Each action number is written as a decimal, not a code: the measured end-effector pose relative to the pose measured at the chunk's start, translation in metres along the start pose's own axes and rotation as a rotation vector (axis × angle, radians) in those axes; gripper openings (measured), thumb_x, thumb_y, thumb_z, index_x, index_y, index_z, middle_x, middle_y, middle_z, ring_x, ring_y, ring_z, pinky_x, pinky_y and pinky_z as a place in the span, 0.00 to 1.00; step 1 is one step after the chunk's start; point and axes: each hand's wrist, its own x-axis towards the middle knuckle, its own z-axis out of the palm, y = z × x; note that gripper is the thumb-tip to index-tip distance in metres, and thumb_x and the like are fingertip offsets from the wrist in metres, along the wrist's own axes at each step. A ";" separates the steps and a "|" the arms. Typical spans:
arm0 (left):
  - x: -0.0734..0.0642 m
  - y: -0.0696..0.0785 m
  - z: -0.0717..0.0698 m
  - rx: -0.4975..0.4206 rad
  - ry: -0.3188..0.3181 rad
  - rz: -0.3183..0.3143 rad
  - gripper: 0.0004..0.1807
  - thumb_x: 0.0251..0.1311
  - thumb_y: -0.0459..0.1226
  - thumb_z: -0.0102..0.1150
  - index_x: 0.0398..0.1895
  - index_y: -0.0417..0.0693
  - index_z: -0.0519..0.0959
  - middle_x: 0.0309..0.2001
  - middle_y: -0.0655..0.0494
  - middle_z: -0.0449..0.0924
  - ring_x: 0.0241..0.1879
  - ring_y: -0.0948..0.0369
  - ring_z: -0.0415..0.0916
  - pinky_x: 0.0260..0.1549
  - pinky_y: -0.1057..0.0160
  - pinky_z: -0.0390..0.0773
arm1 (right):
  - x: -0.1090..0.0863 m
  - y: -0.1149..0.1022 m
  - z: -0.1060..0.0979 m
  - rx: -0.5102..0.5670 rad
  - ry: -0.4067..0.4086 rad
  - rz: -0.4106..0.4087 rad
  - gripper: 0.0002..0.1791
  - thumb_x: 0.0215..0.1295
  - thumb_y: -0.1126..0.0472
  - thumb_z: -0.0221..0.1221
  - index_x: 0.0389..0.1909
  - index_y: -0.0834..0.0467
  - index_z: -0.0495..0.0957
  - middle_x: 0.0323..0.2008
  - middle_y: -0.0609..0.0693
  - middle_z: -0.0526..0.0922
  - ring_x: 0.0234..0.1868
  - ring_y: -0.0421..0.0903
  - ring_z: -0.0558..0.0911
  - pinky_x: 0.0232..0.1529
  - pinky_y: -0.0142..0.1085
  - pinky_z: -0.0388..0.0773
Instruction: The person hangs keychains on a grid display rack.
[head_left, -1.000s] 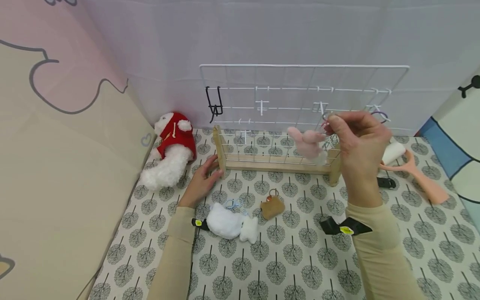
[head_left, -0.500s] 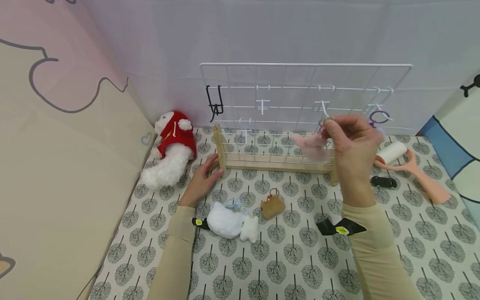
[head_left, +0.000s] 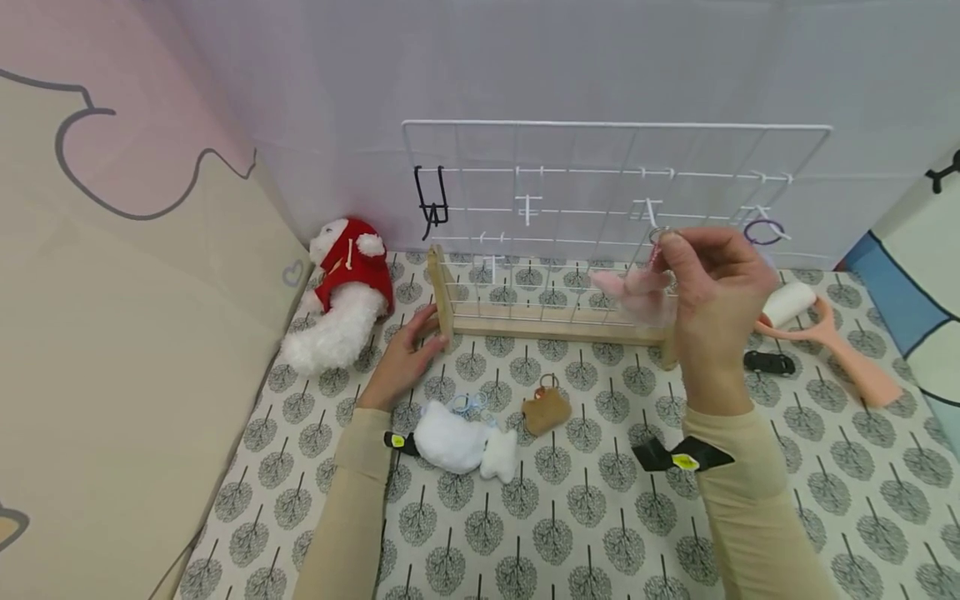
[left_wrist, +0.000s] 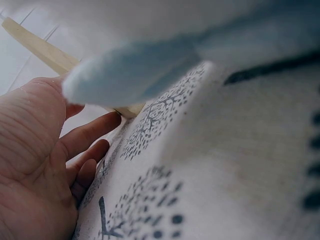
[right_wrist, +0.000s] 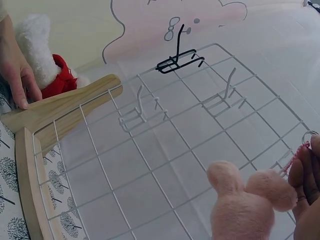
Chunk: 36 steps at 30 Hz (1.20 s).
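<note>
My right hand point(head_left: 718, 296) pinches the ring end of a pink plush keychain point(right_wrist: 242, 212), right at the tip of a white hook point(head_left: 651, 215) on the white wire rack point(head_left: 570, 124). The thin metal ring point(right_wrist: 309, 135) shows above the thumb, with a pink chain below it. The plush, with two rounded ears, hangs left of the fingers in front of the wires. My left hand point(head_left: 401, 369) touches the rack's left wooden foot point(head_left: 440, 292) with loose fingers. A pale blue thing blurs across the left wrist view and hides part of that foot.
A white plush keychain point(head_left: 453, 443) and a brown one point(head_left: 547, 411) lie in front. Another white hook carries a purple ring point(head_left: 763, 232). A black hook point(head_left: 432, 204) sits at left, beside a red-clad plush point(head_left: 352, 262). A peach lint roller point(head_left: 847, 354) and black clip point(head_left: 769, 363) lie right.
My right hand has shifted slightly, keeping the ring close to the hook's tip, and the pink plush has swung a little to the right. The left hand stays at the wooden foot.
</note>
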 end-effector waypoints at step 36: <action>0.000 0.001 0.000 -0.014 -0.008 -0.006 0.36 0.75 0.52 0.61 0.83 0.71 0.61 0.75 0.48 0.71 0.76 0.49 0.67 0.77 0.43 0.60 | -0.028 0.014 -0.016 -0.022 -0.004 0.204 0.04 0.62 0.77 0.70 0.35 0.72 0.84 0.30 0.56 0.88 0.27 0.45 0.85 0.35 0.31 0.85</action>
